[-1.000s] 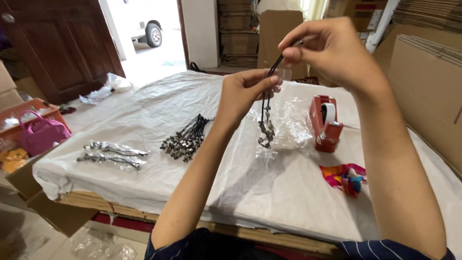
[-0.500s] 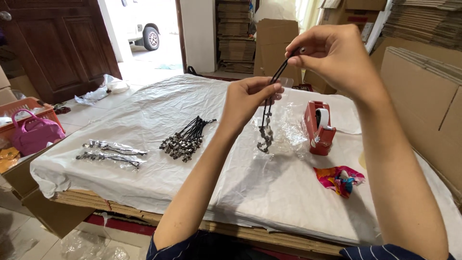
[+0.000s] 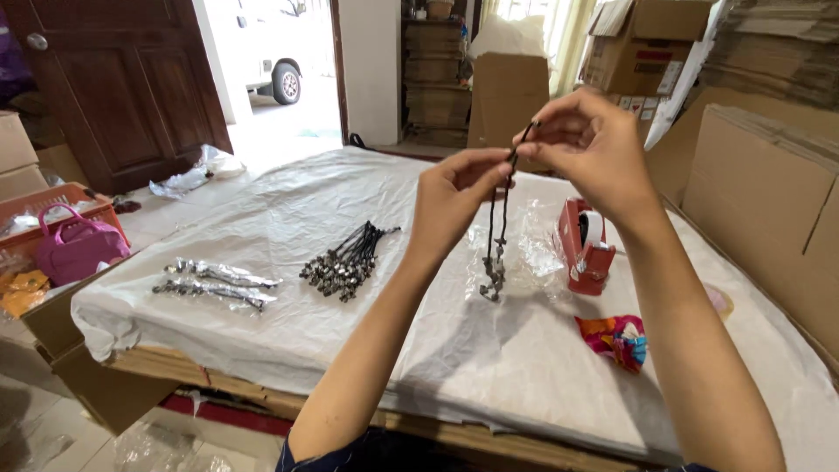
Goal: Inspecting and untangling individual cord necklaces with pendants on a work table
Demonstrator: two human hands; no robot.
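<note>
White-sheeted table (image 3: 262,218); left hand (image 3: 454,197) and right hand (image 3: 590,149) both pinched on dangling cord (image 3: 496,227)

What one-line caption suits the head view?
Both hands, left hand and right hand, hold a dark beaded cord above the white-covered table.

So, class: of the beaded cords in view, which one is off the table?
The cord hanging between both hands, left hand and right hand. The loose bundle and the wrapped ones lie on the table.
</note>
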